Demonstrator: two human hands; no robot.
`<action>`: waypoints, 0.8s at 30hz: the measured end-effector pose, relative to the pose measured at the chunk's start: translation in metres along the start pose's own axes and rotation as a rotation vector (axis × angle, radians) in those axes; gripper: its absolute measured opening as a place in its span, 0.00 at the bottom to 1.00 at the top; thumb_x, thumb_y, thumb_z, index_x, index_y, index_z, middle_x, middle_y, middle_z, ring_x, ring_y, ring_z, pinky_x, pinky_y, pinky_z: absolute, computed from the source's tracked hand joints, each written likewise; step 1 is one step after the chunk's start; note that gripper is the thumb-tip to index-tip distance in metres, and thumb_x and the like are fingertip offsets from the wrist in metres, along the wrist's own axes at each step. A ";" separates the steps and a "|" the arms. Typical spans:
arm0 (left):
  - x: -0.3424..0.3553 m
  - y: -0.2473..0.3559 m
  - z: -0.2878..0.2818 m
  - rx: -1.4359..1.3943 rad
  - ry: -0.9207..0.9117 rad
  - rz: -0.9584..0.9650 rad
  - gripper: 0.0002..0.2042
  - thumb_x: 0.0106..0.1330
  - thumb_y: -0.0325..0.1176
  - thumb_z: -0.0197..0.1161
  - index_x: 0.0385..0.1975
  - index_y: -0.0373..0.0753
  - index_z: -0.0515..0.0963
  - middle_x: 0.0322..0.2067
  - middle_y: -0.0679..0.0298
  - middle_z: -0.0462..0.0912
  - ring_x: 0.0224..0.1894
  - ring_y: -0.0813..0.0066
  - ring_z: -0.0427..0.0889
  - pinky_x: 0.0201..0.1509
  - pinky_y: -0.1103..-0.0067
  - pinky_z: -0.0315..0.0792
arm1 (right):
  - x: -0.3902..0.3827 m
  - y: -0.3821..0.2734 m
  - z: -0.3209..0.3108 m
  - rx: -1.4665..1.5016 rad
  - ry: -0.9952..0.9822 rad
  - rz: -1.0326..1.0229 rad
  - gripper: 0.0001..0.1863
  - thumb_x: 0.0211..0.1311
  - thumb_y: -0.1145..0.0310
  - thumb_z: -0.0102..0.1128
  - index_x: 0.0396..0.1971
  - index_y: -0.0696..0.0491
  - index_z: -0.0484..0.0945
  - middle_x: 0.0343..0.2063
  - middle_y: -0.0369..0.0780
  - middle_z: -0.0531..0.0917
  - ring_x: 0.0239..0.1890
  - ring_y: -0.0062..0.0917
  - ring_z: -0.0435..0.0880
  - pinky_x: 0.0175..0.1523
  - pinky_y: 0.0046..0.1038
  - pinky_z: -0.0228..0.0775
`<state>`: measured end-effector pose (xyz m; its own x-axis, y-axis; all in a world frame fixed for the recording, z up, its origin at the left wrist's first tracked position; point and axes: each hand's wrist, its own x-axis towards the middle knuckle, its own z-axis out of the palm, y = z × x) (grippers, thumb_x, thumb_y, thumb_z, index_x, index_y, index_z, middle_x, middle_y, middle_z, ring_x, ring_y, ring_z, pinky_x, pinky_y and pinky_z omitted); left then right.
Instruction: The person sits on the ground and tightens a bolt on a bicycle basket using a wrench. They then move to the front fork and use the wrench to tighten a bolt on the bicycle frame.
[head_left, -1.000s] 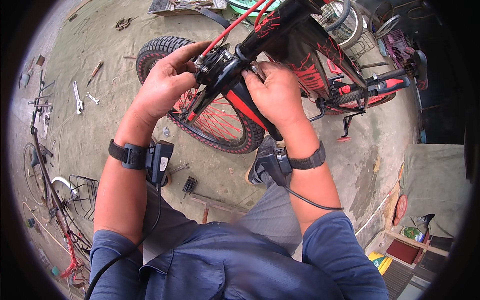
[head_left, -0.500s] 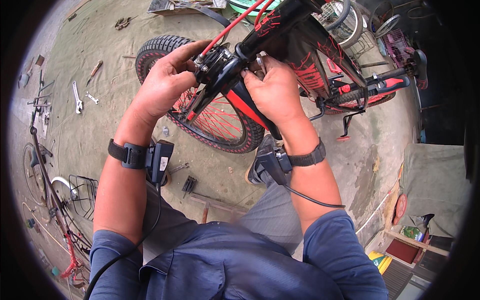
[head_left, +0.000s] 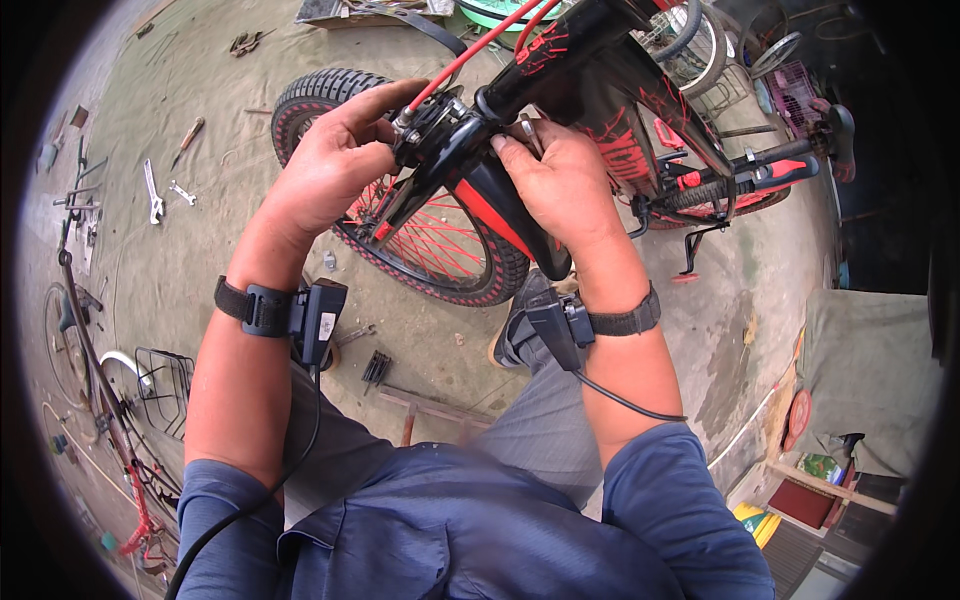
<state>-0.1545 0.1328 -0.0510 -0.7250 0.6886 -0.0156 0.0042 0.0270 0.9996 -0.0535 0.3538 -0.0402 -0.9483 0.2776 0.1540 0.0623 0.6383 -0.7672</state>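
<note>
A black and red bicycle frame (head_left: pixel 610 80) leans in from the top, its fork over the front wheel (head_left: pixel 440 255) with red spokes. My left hand (head_left: pixel 345 160) is closed around the front brake (head_left: pixel 430 132) at the top of the fork, below a red cable (head_left: pixel 470 50). On the other side of the fork, my right hand (head_left: pixel 560 180) pinches a silver metal tool (head_left: pixel 529 130), mostly hidden in the fingers; its kind I cannot make out. The right thumb lies close to the fork, beside a black and red mudguard-like piece (head_left: pixel 500 215).
On the ground at left lie a wrench (head_left: pixel 153 192), a smaller wrench (head_left: pixel 183 193) and a screwdriver (head_left: pixel 188 140). A black pedal-like part (head_left: pixel 376 368) lies near my feet. Bicycle parts and a wire basket (head_left: pixel 165 390) stand at far left; a wooden frame (head_left: pixel 830 485) sits at lower right.
My right hand has shifted slightly right and its wrist has turned; more of the silver tool shows. The mudguard-like piece's lower end sits a little further right. My left hand stays in place.
</note>
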 end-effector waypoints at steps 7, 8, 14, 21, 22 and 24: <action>0.002 -0.012 0.000 -0.028 0.047 0.053 0.34 0.54 0.22 0.53 0.68 0.35 0.71 0.38 0.67 0.81 0.39 0.83 0.78 0.46 0.83 0.72 | 0.000 0.010 -0.003 0.116 -0.083 0.049 0.15 0.66 0.64 0.62 0.43 0.62 0.82 0.34 0.52 0.87 0.36 0.39 0.86 0.47 0.34 0.75; 0.001 -0.010 -0.002 -0.023 0.007 0.036 0.34 0.54 0.21 0.53 0.68 0.35 0.70 0.41 0.67 0.81 0.41 0.82 0.78 0.48 0.82 0.73 | -0.001 0.008 -0.006 0.209 -0.133 0.104 0.14 0.68 0.67 0.61 0.44 0.64 0.81 0.35 0.48 0.88 0.37 0.30 0.86 0.48 0.31 0.75; -0.006 0.015 0.000 -0.067 -0.024 -0.064 0.37 0.53 0.22 0.54 0.70 0.39 0.70 0.36 0.66 0.79 0.31 0.82 0.79 0.34 0.82 0.74 | 0.000 0.001 -0.003 0.508 -0.168 0.231 0.12 0.69 0.77 0.56 0.49 0.62 0.80 0.43 0.39 0.86 0.47 0.19 0.81 0.56 0.27 0.72; -0.005 0.015 0.000 0.018 -0.005 -0.023 0.36 0.53 0.23 0.54 0.69 0.38 0.70 0.34 0.67 0.79 0.34 0.82 0.79 0.38 0.82 0.75 | 0.001 0.017 0.004 0.401 -0.137 0.109 0.10 0.70 0.75 0.58 0.48 0.61 0.80 0.41 0.35 0.84 0.43 0.18 0.79 0.54 0.25 0.71; -0.006 0.014 0.000 0.004 -0.003 -0.064 0.35 0.54 0.24 0.56 0.69 0.38 0.70 0.34 0.67 0.79 0.35 0.82 0.79 0.39 0.82 0.75 | 0.001 0.018 0.005 0.350 -0.134 0.157 0.10 0.69 0.76 0.59 0.47 0.61 0.80 0.40 0.35 0.84 0.43 0.18 0.79 0.53 0.25 0.71; -0.004 0.013 0.000 -0.014 -0.015 -0.077 0.33 0.57 0.26 0.59 0.69 0.38 0.70 0.34 0.68 0.79 0.37 0.82 0.79 0.41 0.81 0.75 | 0.001 0.020 0.006 0.370 -0.126 0.203 0.09 0.68 0.76 0.60 0.46 0.61 0.80 0.39 0.35 0.85 0.41 0.18 0.80 0.52 0.25 0.71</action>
<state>-0.1516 0.1302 -0.0376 -0.7127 0.6954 -0.0923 -0.0608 0.0698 0.9957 -0.0550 0.3622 -0.0590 -0.9602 0.2668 -0.0828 0.1577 0.2731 -0.9490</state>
